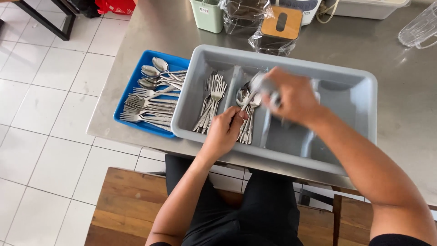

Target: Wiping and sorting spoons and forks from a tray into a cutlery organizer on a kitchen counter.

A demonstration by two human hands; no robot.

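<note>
My left hand (224, 130) grips the handle of a metal spoon (242, 97) over the grey cutlery organiser (291, 64). My right hand (293, 96) closes on a grey cloth (266, 87) wrapped round the spoon's bowl. Forks (211, 101) lie in the organiser's left compartment and spoons (248, 125) in the one beside it, below my hands. The right compartments look bare. A blue tray (136, 82) to the left holds several more spoons (157, 75) and forks (148, 109).
Everything rests on a steel table (150, 32) whose front edge runs under the organiser. At the back stand a green cup (207, 16), a wrapped box with a wooden lid (277, 29) and a clear jug (419, 29). Wooden stools (123, 205) sit below.
</note>
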